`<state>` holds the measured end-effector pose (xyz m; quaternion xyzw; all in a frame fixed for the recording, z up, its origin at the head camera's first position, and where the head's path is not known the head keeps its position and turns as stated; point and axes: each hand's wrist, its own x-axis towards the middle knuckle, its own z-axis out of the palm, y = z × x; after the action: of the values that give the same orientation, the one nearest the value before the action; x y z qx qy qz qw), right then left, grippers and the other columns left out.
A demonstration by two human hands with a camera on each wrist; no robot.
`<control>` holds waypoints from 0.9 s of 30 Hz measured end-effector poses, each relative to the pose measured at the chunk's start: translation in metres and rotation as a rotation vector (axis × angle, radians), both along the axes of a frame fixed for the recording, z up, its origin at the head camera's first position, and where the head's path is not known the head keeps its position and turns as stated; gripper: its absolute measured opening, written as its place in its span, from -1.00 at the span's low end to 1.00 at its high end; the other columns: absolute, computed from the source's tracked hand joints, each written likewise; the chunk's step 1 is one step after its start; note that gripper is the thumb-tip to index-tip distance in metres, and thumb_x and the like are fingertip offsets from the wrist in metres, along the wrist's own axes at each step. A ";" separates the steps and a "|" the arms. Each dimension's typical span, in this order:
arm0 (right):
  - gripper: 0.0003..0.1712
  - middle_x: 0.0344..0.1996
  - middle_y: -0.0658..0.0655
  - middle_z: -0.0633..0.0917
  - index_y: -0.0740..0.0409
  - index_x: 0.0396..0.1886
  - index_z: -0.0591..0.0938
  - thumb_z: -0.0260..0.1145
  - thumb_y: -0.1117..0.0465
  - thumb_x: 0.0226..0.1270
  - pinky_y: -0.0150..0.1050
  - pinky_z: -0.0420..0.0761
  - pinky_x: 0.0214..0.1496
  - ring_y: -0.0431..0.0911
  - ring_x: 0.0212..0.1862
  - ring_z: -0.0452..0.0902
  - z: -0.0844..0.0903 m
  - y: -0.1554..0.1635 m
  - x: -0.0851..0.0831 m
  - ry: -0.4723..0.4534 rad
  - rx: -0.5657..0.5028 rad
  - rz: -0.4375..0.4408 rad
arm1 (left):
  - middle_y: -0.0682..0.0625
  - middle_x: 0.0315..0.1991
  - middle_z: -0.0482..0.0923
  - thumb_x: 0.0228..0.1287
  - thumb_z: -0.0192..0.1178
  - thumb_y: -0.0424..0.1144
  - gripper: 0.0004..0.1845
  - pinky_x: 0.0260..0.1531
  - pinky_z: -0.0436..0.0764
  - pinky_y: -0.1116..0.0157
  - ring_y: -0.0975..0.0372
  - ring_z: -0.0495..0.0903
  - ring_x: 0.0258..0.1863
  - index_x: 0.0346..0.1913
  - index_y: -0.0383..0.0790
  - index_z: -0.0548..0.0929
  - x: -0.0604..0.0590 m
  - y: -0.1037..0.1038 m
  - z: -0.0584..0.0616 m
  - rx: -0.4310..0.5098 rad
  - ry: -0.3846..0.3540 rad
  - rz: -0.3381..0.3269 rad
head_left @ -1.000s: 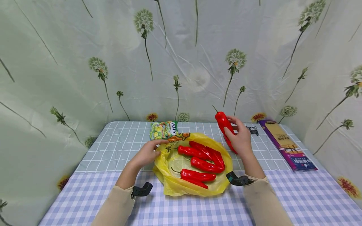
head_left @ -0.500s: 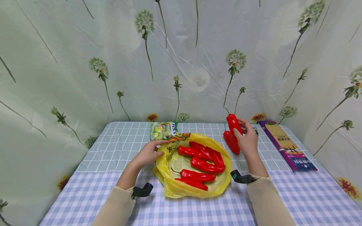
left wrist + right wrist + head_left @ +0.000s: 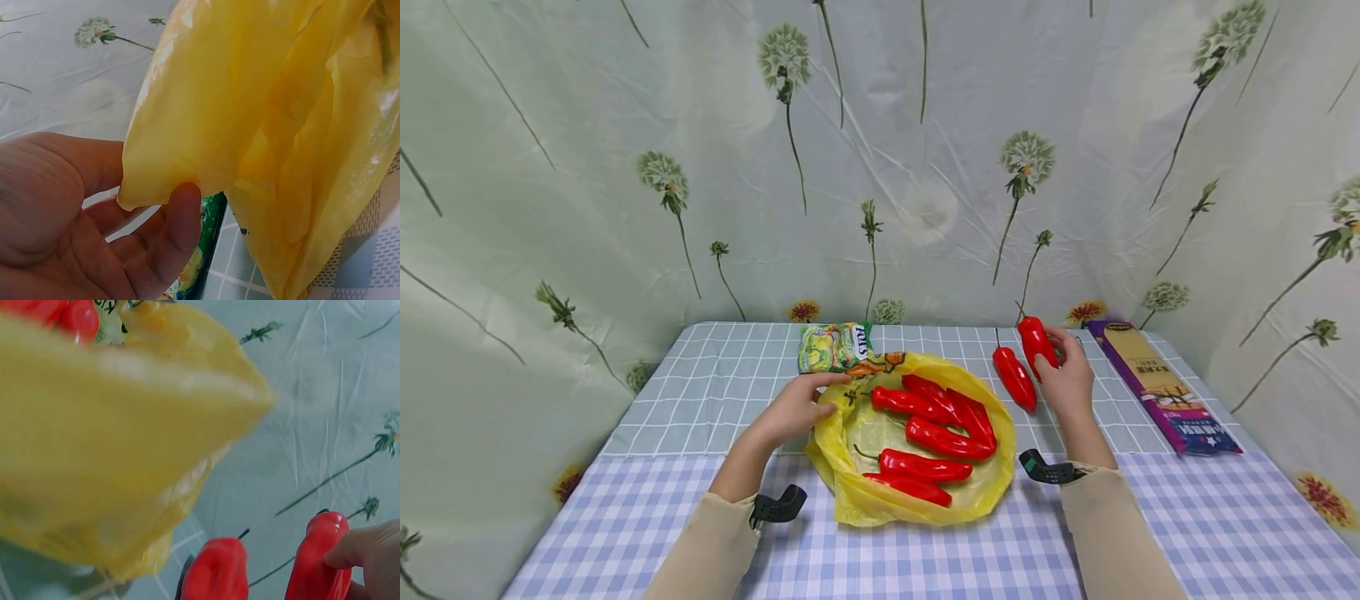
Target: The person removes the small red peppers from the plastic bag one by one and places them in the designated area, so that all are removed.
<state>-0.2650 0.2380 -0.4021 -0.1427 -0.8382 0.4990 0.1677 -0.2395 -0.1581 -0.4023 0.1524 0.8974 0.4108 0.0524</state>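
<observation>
Beyond all the fingers hangs a pale backdrop cloth (image 3: 925, 167) printed with dandelions and other flowers on thin stems. Below the fingers spreads the tablecloth (image 3: 880, 567), blue-and-white gingham on the near side and grey-green with a white grid farther back. Beige sleeves (image 3: 703, 554) reach in behind the fingers of each hand.

Between the left hand (image 3: 793, 408) and the right hand (image 3: 1067, 371), a yellow plastic bag (image 3: 872, 504) sits with its mouth wide open. The left thumb and fingers pinch its rim, the film caught between them. Well to the right of the right fingers lies a purple-and-gold food packet (image 3: 1161, 383). Just past the left fingertips, a green snack packet (image 3: 823, 346) lies flat behind the bag.

Right of the left fingers, several glossy red chili peppers (image 3: 951, 439) lie inside the bag. The right thumb and fingers grip another one, the held pepper (image 3: 1036, 340), its stem end tipped away from the palm; whether it touches the cloth I cannot tell. Just left of the right fingertips, outside the bag, a loose pepper (image 3: 1015, 379) lies on the grid. Behind the right fingers, at the wrist, sits a black wrist device (image 3: 1048, 469).
</observation>
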 end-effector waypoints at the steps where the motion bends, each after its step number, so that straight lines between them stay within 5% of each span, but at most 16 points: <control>1: -0.33 0.42 0.25 0.41 -0.02 0.49 0.31 0.17 0.30 0.41 0.11 0.51 0.32 0.19 0.37 0.34 -0.001 0.001 0.000 -0.008 0.000 -0.002 | -0.19 0.23 0.56 0.22 0.16 -0.50 -0.49 -0.38 0.53 0.33 0.14 0.49 -0.27 0.24 -0.16 0.62 0.000 0.000 0.000 0.005 -0.005 -0.001; 27: -0.39 0.33 0.43 0.44 0.20 0.42 0.38 0.12 0.35 0.35 0.15 0.48 0.33 0.29 0.30 0.37 -0.034 0.021 -0.011 -0.120 0.120 0.002 | -0.21 0.22 0.54 0.23 0.14 -0.52 -0.46 -0.52 0.54 0.32 0.19 0.48 -0.40 0.27 -0.13 0.60 -0.001 -0.002 0.000 0.061 -0.060 -0.009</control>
<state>-0.2757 0.2589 -0.4357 -0.1614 -0.8752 0.4386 0.1249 -0.2401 -0.1599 -0.4024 0.1456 0.8817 0.4423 0.0764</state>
